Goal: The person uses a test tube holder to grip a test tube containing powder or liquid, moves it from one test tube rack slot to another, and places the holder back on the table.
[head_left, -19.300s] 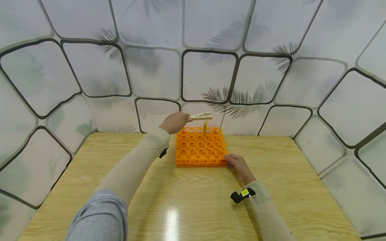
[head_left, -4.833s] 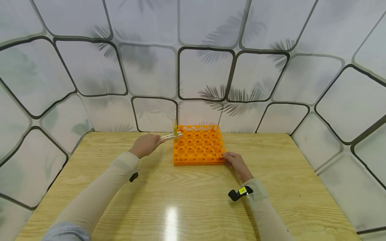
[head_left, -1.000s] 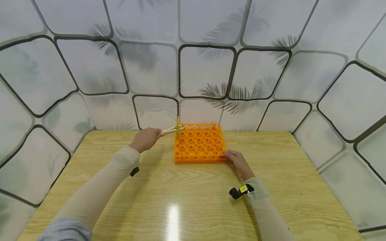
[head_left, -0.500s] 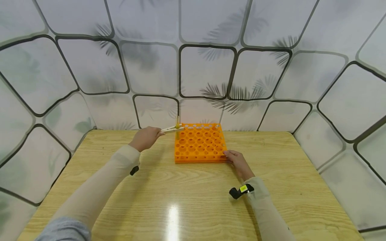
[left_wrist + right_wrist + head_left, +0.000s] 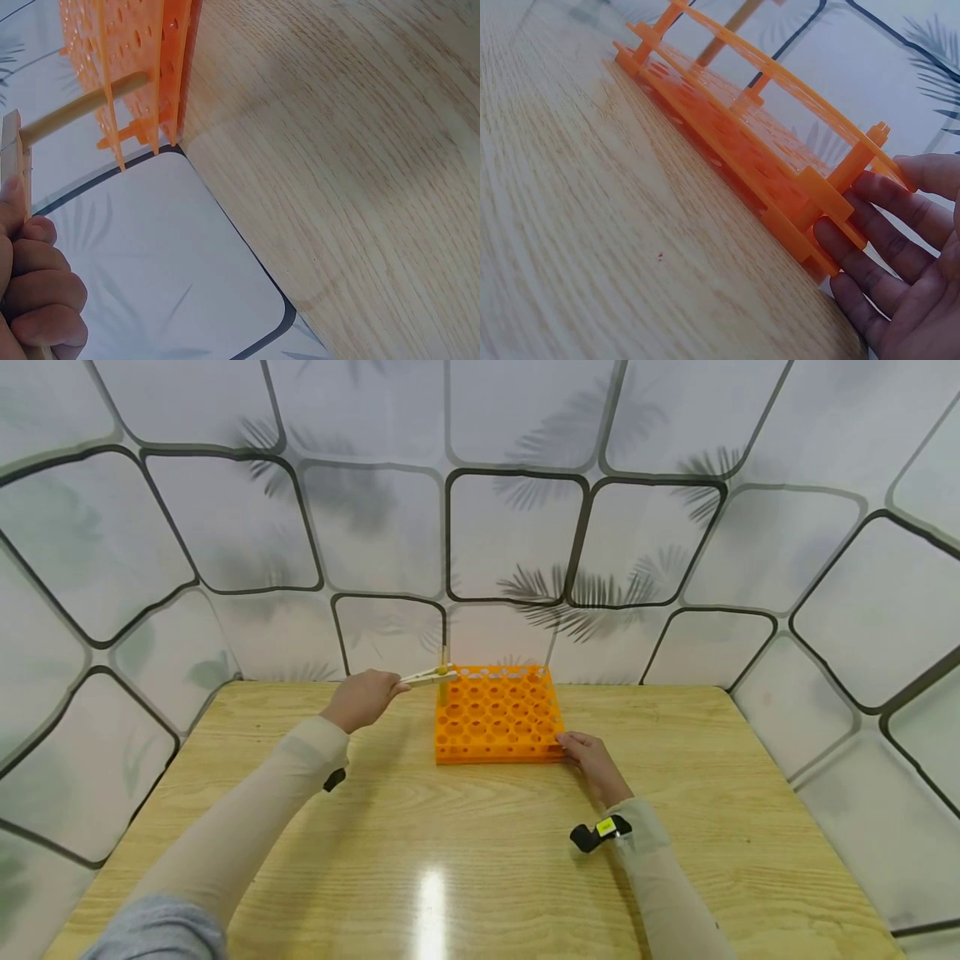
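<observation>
My left hand (image 5: pixel 363 699) grips a wooden test tube clamp (image 5: pixel 427 678) by its handles. The clamp's jaws hold a narrow test tube (image 5: pixel 443 695) with yellow contents at the back left corner of the orange test tube rack (image 5: pixel 498 714). In the left wrist view, the tube (image 5: pixel 79 109) passes through the rack's top plate and reaches down to the plates below. My right hand (image 5: pixel 594 767) holds the rack's front right corner. The right wrist view has its thumb at the top plate and the other fingers (image 5: pixel 889 232) against the rack's side.
The rack stands on a light wood-grain table (image 5: pixel 480 843). Right behind the table's back edge rises a pale wall covering (image 5: pixel 390 527) with dark outlines and leaf shadows, which continues along both sides.
Since the oldest frame, my left hand has carried the tube from the rack's back right area to its back left corner. Over the last second almost nothing moves; my right hand stays put.
</observation>
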The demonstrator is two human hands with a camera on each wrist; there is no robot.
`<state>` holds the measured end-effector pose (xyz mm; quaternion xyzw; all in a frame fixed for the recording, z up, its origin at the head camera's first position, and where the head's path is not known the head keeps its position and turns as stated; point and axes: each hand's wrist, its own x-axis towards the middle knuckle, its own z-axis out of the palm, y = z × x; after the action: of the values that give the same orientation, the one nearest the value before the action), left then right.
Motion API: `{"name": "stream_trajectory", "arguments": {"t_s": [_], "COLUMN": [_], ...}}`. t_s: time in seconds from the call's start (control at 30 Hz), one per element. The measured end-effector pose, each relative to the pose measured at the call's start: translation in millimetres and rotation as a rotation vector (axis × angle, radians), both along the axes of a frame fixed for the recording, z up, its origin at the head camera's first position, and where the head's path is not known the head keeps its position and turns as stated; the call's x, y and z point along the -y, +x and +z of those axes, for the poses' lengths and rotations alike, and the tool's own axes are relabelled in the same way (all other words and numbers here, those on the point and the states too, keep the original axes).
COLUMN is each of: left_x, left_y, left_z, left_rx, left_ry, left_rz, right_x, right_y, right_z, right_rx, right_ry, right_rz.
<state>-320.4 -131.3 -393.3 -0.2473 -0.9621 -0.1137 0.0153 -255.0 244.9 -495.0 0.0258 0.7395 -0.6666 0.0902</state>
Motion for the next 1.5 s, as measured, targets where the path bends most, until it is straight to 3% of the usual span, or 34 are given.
{"name": "stream_trajectory", "arguments": {"t_s": [0.23, 1.03, 1.5], "left_x": [-1, -3, -3], "left_y": [1.5, 2.3, -0.8], "left_z": [4.9, 15.3, 18.0], "left_rx": [-0.008, 0.020, 0.024], "left_ry": [-0.007, -0.007, 0.009], "left_rz": [0.006, 0.026, 0.019], "right_x": [1, 0, 3], "right_y": [1.3, 0.3, -3.3], "right_z": [6.0, 2.4, -0.7], "right_rx": [0.017, 0.015, 0.050], "right_ry": [0.004, 0.025, 0.021], "right_rz": [0.001, -0.005, -0.055]}}
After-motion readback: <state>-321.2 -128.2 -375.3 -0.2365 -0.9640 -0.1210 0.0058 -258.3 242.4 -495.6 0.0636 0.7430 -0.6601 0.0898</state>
